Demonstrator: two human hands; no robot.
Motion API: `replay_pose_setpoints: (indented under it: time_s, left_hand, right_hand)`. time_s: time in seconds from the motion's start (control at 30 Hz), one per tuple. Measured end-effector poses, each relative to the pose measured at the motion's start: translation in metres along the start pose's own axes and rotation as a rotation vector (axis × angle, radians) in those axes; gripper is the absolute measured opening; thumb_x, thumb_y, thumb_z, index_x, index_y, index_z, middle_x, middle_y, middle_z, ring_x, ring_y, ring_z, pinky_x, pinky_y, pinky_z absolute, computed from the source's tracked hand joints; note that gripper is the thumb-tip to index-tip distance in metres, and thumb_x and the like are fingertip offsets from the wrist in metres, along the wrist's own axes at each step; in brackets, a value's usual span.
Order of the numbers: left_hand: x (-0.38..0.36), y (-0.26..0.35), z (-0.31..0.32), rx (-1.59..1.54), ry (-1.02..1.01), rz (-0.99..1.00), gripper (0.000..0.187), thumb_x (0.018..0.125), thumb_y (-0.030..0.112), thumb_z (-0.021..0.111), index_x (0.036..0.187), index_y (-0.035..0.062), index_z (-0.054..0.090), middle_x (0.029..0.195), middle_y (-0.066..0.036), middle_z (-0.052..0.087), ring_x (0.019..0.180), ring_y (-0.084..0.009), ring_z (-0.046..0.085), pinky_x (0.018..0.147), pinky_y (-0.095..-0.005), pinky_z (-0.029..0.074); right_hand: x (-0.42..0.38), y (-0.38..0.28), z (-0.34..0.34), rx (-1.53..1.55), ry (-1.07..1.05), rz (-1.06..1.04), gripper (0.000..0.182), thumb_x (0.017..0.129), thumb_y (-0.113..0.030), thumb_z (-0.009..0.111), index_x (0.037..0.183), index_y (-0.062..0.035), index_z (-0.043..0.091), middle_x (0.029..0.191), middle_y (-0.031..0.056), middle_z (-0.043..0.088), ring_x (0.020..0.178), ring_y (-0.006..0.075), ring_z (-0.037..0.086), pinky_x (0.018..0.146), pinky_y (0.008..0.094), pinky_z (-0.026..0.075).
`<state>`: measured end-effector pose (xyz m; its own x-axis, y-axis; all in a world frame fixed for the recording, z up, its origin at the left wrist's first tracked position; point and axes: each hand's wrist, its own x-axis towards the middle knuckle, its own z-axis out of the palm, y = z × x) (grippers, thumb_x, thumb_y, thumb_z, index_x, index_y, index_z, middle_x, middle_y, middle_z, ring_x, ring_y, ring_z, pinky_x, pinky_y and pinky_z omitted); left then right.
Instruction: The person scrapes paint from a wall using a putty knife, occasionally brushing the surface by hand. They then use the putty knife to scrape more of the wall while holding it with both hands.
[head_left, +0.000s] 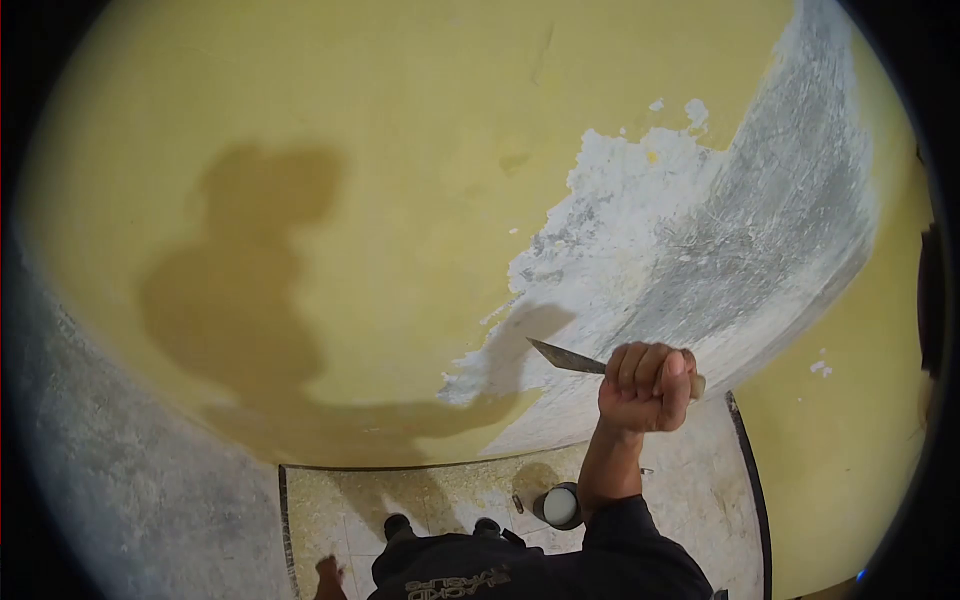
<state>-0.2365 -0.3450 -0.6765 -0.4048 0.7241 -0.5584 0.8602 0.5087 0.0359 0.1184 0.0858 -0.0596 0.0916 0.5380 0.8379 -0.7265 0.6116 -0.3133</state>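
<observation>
Firmly, the Right Hand (645, 390) Holds a Bladed Tool (568, 358) Before the Bared Patch (670, 230)

The fingers (627, 370) of the right hand are curled tightly around the handle of the tool, and the thumb is folded beside them. The blade comes out on the left side of this fist. Its long axis runs leftward and a little upward in the view, so the pointed tip looks toward the ragged border where the patch meets the yellow wall (420, 190). This border lies left of the fist, just beyond the tip; whether the tip touches the surface, I cannot tell. The right hand is clearly the nearer one. The left hand (328, 575) is low, well apart from the tool, at the bottom edge; it is small and blurred, so I cannot tell how its fingers stand.

Further out, the patch, white and grey, spreads up and to the right. Below, a dark container (539, 506), whitish at its top, stands on the tiled floor (435, 503), near the person's shoes (398, 525).
</observation>
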Motion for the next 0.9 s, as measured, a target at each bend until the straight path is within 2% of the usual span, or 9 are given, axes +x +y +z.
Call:
replay_pose_setpoints:
  time_s: [0.07,0.37,0.5,0.57,0.63,0.67,0.7,0.8,0.9]
  left_hand:
    - [-0.016,-0.006,0.004,0.010,-0.081,0.066,0.043,0.068,0.037,0.074,0.095,0.0076,0.058,0.074,-0.011,0.063,0.069,-0.0311,0.063,0.056,-0.0470,0.047]
    - [-0.011,0.016,-0.006,-1.034,-0.056,-0.417,0.043,0.081,0.026,0.064,0.116,0.0025,0.057,0.089,-0.013,0.066,0.074,-0.0284,0.066,0.059,-0.0425,0.050]
    - [0.036,0.054,-0.070,-1.394,-0.003,-0.579,0.043,0.085,0.022,0.061,0.123,0.0008,0.056,0.095,-0.014,0.066,0.076,-0.0276,0.067,0.061,-0.0410,0.052]
    - [0.041,0.082,-0.132,-0.974,0.566,0.009,0.040,0.082,0.014,0.063,0.117,-0.0027,0.058,0.105,-0.020,0.066,0.097,-0.0306,0.065,0.086,-0.0363,0.050]
    - [0.050,0.113,-0.195,-0.946,0.634,0.205,0.042,0.082,0.016,0.064,0.121,-0.0008,0.057,0.112,-0.021,0.063,0.103,-0.0327,0.062,0.087,-0.0393,0.049]
    - [0.035,0.138,-0.248,-0.961,0.610,0.264,0.045,0.082,0.017,0.065,0.123,0.0004,0.056,0.116,-0.021,0.061,0.108,-0.0343,0.060,0.091,-0.0418,0.047]
    - [0.027,0.157,-0.288,-0.816,0.714,0.332,0.048,0.082,0.020,0.065,0.125,0.0024,0.055,0.123,-0.021,0.057,0.114,-0.0358,0.055,0.096,-0.0449,0.042]
    - [-0.014,0.210,-0.399,-0.515,0.925,0.520,0.053,0.081,0.025,0.067,0.129,0.0077,0.054,0.138,-0.019,0.046,0.130,-0.0386,0.040,0.105,-0.0512,0.027]
    - [-0.035,0.244,-0.478,-0.243,1.164,0.685,0.054,0.083,0.027,0.066,0.133,0.0107,0.053,0.142,-0.017,0.043,0.137,-0.0362,0.033,0.108,-0.0501,0.024]
  right_hand:
    - [0.013,0.011,0.004,0.017,-0.045,-0.045,0.021,0.091,-0.003,0.045,0.071,-0.0100,0.049,0.047,0.0008,0.035,0.036,0.0106,0.029,0.033,0.0279,0.029]
    - [0.018,0.045,0.019,-0.005,-0.032,-0.058,0.031,0.088,0.000,0.041,0.061,-0.0108,0.031,0.046,-0.0002,0.031,0.035,0.0097,0.024,0.031,0.0268,0.022]
    - [0.021,0.033,0.013,0.008,-0.074,-0.167,0.030,0.086,0.002,0.043,0.061,-0.0096,0.032,0.046,0.0014,0.033,0.035,0.0101,0.026,0.031,0.0287,0.022]
    - [0.010,0.050,0.020,-0.190,0.008,-0.039,0.028,0.086,-0.003,0.049,0.062,-0.0089,0.036,0.047,0.0017,0.038,0.036,0.0143,0.034,0.034,0.0306,0.032]
    - [-0.008,0.038,-0.025,-1.222,-0.168,-0.449,0.031,0.086,-0.008,0.051,0.060,-0.0092,0.036,0.048,0.0023,0.041,0.038,0.0159,0.039,0.038,0.0307,0.036]
    - [-0.004,0.020,0.017,-0.449,0.124,-0.070,0.034,0.086,-0.009,0.053,0.058,-0.0104,0.035,0.049,0.0031,0.043,0.040,0.0161,0.042,0.040,0.0307,0.038]
    - [0.012,0.026,0.008,-0.045,-0.103,-0.151,0.037,0.086,-0.008,0.053,0.056,-0.0113,0.033,0.048,0.0027,0.042,0.039,0.0157,0.041,0.041,0.0306,0.039]
    - [0.011,0.048,0.004,-0.049,-0.023,0.089,0.036,0.087,-0.008,0.050,0.056,-0.0107,0.031,0.047,0.0015,0.036,0.038,0.0124,0.033,0.036,0.0282,0.031]
    - [0.020,0.029,0.010,-0.005,-0.138,-0.161,0.033,0.085,-0.006,0.050,0.058,-0.0090,0.032,0.047,0.0023,0.036,0.037,0.0124,0.030,0.035,0.0299,0.025]
